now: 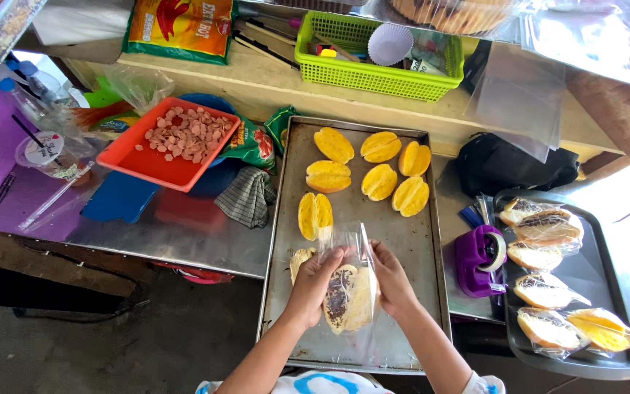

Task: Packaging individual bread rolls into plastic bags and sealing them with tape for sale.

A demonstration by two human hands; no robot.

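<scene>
Head view, looking down on a steel surface point(184, 241) with a metal tray point(417, 255) at centre.

Near the tray's front edge: a split bun point(349, 298), cut side up, dark sprinkles on its left half, pale filling on its right. Long axis running near to far, tilted slightly right at the far end. Partly inside a clear bag point(351, 244), bag mouth pointing away toward the tray's far end.

Left hand point(315, 281) on the bun's left side, grip curled, fingers pressed against the bun and bag edge. Right hand point(391, 277) on the right side, grip curled, fingers pinching the bag against the bun. Both hands touching bag and bun at once.

Just left of the left hand, another pale bun piece point(299, 260), partly hidden. Farther back on the tray, seven yellow buns point(373, 171), one lying just beyond the bag mouth.

Left of the tray: checked cloth point(246, 197), then an orange tray of sliced sausage point(184, 135). Behind, on a wooden ledge, a green basket point(373, 73). Right of the tray: purple tape dispenser point(479, 259), then a dark tray point(592, 292) with bagged buns point(545, 292).
</scene>
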